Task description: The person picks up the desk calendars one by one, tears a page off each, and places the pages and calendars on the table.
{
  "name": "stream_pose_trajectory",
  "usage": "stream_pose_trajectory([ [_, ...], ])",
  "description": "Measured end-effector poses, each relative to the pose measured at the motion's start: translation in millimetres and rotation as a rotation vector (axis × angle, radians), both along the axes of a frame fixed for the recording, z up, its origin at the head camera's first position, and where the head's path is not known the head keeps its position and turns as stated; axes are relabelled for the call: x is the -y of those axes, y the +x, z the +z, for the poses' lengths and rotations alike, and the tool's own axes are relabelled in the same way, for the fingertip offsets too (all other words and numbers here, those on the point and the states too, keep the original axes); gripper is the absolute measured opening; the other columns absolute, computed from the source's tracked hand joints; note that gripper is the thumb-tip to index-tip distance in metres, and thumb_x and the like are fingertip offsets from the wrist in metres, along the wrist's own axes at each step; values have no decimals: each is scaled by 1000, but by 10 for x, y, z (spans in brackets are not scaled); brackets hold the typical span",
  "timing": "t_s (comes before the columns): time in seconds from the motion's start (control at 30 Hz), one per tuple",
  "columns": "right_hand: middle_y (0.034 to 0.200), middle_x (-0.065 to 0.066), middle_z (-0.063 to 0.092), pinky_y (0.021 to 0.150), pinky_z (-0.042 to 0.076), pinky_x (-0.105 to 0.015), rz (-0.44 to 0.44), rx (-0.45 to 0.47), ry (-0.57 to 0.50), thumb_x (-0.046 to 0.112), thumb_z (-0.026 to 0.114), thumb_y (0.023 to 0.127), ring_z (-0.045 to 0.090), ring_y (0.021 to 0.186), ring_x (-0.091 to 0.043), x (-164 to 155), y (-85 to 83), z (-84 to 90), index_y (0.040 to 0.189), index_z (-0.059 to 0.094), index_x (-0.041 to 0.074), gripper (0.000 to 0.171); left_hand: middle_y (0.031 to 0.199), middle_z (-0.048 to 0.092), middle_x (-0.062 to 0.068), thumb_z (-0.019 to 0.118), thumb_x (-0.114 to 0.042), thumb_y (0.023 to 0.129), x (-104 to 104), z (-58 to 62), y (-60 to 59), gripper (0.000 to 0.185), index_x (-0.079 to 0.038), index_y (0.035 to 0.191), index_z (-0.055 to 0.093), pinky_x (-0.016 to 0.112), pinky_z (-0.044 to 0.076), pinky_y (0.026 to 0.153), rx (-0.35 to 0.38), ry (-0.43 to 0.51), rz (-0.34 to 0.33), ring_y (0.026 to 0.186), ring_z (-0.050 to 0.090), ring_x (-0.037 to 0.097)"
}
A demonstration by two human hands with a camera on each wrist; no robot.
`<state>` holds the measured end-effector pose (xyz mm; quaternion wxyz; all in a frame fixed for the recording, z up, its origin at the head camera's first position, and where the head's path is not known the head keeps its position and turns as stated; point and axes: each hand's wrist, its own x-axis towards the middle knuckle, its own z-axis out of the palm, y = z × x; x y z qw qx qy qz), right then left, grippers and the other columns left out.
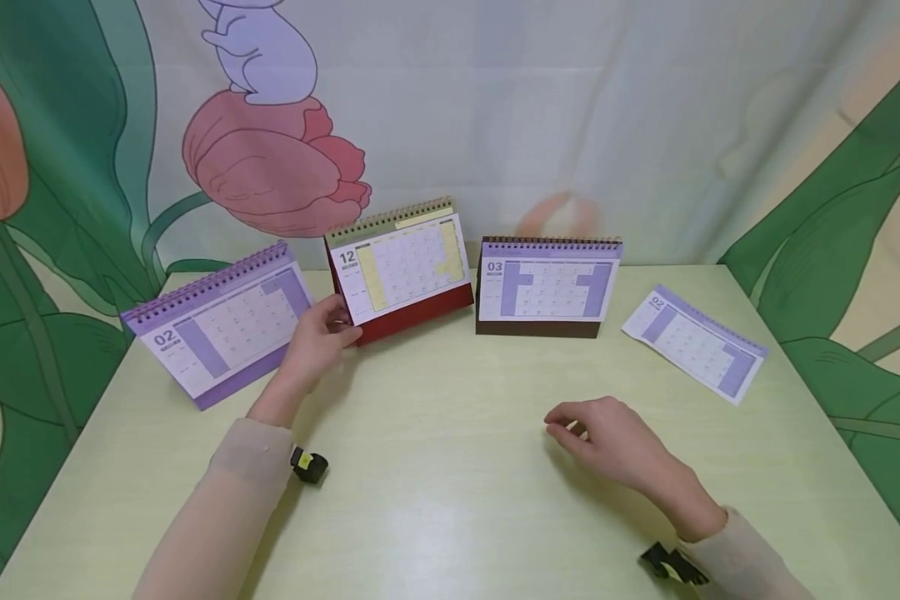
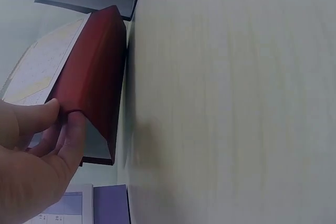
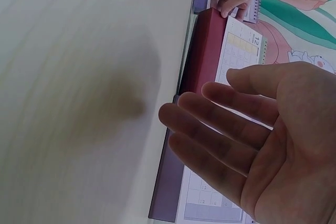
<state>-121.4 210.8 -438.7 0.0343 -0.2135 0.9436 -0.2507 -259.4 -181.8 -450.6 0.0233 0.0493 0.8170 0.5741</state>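
In the head view a red-based desk calendar (image 1: 401, 271) showing 12 stands at the back of the table, tilted. My left hand (image 1: 318, 342) pinches its lower left corner; the left wrist view shows thumb and fingers on the red base (image 2: 94, 72). A purple desk calendar (image 1: 228, 325) showing 02 stands left of that hand, partly behind it. To the right stands a dark-based desk calendar (image 1: 547, 287) showing 03. My right hand (image 1: 607, 442) hovers over the table with relaxed fingers, holding nothing. In the right wrist view its fingers (image 3: 226, 135) are loosely spread.
A loose calendar sheet (image 1: 697, 342) marked 02 lies on the right of the pale table (image 1: 435, 467). Behind the table hangs a printed curtain (image 1: 495, 108) with flowers and leaves. Black wrist cameras (image 1: 310, 465) sit at both sleeves.
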Motion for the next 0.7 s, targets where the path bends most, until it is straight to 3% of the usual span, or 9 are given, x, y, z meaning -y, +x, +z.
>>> stream_pose_trajectory([
  [0.3,103,1,76,75,59,-34,19,-6,-1,16,68,99,71,83,-9,-7,-25,10,111,77,8,16,126,57,23,56,9,100,-3,40,57,41,5,140,49,25,53,86,18,81,-18,110,54,30],
  [0.5,111,-4,75,81,58,-38,65,-42,7,15,68,99,72,89,-12,44,-80,13,117,74,6,21,127,57,25,56,12,98,43,90,172,43,7,140,49,21,53,83,-15,122,-28,110,54,29],
  [0.7,114,-5,74,84,57,-41,103,-123,2,15,70,98,71,97,-19,130,-134,34,121,72,6,25,126,59,24,56,12,98,95,151,315,43,5,140,51,23,54,82,-40,103,-58,106,56,29],
])
